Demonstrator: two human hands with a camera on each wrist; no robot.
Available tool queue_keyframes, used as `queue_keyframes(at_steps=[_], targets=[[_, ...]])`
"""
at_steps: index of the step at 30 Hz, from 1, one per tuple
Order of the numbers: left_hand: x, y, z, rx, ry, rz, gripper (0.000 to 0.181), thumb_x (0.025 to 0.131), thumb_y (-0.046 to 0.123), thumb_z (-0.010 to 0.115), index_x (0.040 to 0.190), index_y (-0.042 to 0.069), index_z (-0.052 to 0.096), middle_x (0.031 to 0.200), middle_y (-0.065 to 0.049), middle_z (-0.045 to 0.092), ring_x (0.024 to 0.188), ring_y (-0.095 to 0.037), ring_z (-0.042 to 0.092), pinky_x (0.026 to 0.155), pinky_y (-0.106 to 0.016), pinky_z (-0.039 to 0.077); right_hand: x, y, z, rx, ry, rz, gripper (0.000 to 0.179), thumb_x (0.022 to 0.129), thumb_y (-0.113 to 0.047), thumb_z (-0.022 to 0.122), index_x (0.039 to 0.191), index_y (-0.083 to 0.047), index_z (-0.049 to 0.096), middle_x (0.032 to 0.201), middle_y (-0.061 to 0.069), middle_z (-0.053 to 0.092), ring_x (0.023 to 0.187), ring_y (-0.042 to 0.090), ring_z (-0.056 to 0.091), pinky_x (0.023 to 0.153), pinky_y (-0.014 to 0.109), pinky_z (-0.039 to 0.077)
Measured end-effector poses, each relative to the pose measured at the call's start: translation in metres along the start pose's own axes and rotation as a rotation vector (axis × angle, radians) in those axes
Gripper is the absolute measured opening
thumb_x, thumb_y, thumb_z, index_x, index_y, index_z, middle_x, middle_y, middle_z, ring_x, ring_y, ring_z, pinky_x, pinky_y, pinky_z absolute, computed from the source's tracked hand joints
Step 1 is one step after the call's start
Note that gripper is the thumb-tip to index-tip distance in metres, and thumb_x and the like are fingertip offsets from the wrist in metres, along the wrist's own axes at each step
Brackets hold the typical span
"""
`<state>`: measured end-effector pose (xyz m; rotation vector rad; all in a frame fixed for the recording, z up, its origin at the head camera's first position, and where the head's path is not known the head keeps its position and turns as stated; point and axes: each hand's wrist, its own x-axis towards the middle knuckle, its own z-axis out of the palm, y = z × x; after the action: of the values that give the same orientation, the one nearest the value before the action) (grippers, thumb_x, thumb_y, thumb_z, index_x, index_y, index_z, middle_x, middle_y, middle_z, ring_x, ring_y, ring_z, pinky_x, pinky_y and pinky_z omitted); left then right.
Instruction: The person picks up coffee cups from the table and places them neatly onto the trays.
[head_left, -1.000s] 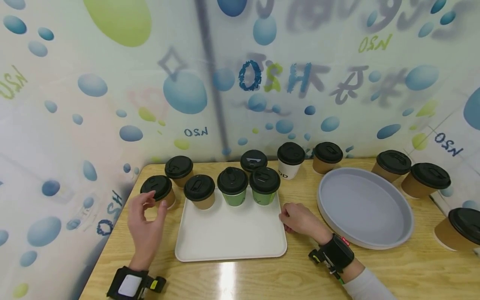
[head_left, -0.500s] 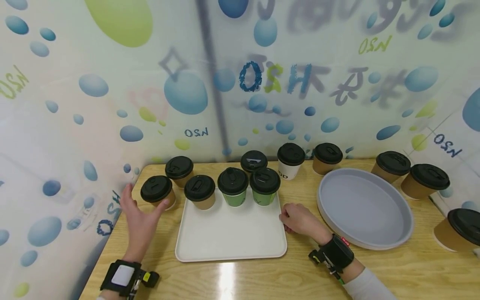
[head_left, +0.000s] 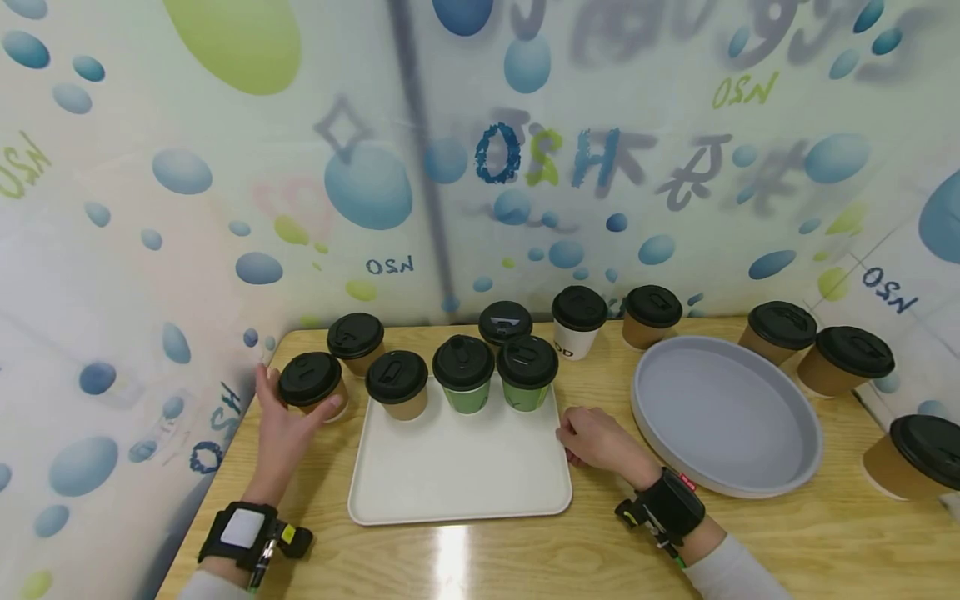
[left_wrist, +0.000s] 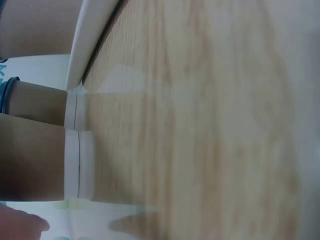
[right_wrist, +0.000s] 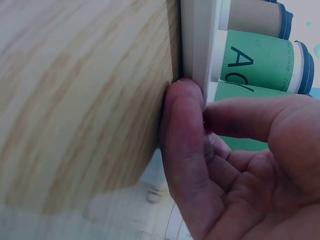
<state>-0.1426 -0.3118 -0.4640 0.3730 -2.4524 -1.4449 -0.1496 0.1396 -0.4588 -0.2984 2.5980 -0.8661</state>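
At the left, my left hand [head_left: 283,437] spreads around a brown paper coffee cup [head_left: 339,400] with a black lid. The thumb is at the cup's right side and the fingers are on its left; in the left wrist view a fingertip [left_wrist: 22,224] shows beside the cup [left_wrist: 32,162], seemingly just apart. My right hand [head_left: 600,437] pinches the right edge of a white rectangular tray [head_left: 461,475], thumb above and a finger low against its side. A brown cup [head_left: 405,407] and two green cups, one left [head_left: 468,400] and one right [head_left: 525,396], stand along the tray's back.
Behind stand a brown cup [head_left: 358,360], a black-lidded cup [head_left: 506,321], a white cup [head_left: 576,342] and another brown cup [head_left: 643,333]. A round grey tray [head_left: 727,492] lies right, with several brown cups [head_left: 832,375] beyond it. A patterned wall [head_left: 465,250] borders the table.
My left hand first spread its fingers wider and moved left, then came in around the brown cup. My right hand has stayed at the tray's edge.
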Motion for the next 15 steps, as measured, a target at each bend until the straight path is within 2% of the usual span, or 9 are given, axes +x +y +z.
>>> queue_keyframes(at_steps=[4,8,15], targets=[[0.0033,-0.0026,-0.0006,-0.006,-0.04,-0.053,0.122,0.089,0.031,0.084,0.165,0.014,-0.009,0.172,-0.019,0.001,0.156,-0.038,0.013,0.125,-0.056,0.018,0.0001,0.0008,0.0005,-0.001,-0.002,0.005,0.021,0.103,-0.007,0.059,0.082,-0.008,0.061,0.065,0.001,0.061,0.058,0.015,0.058,0.054,0.027,0.046],[0.0056,-0.0041,-0.0007,-0.022,-0.066,-0.074,0.115,0.089,0.03,0.084,0.164,0.007,-0.001,0.169,-0.024,0.01,0.154,-0.04,0.019,0.125,-0.056,0.02,0.0001,0.0013,0.0005,-0.002,-0.009,0.009,0.021,0.103,-0.008,0.059,0.083,-0.008,0.061,0.065,0.001,0.061,0.058,0.015,0.057,0.054,0.027,0.046],[0.0062,-0.0023,-0.0008,-0.022,-0.047,-0.085,0.108,0.089,0.029,0.084,0.162,0.002,0.008,0.164,-0.027,0.021,0.151,-0.041,0.025,0.124,-0.058,0.02,0.002,0.0014,0.0002,0.001,-0.015,0.02,0.019,0.104,-0.01,0.059,0.084,-0.009,0.062,0.066,0.001,0.061,0.059,0.016,0.056,0.054,0.026,0.044]])
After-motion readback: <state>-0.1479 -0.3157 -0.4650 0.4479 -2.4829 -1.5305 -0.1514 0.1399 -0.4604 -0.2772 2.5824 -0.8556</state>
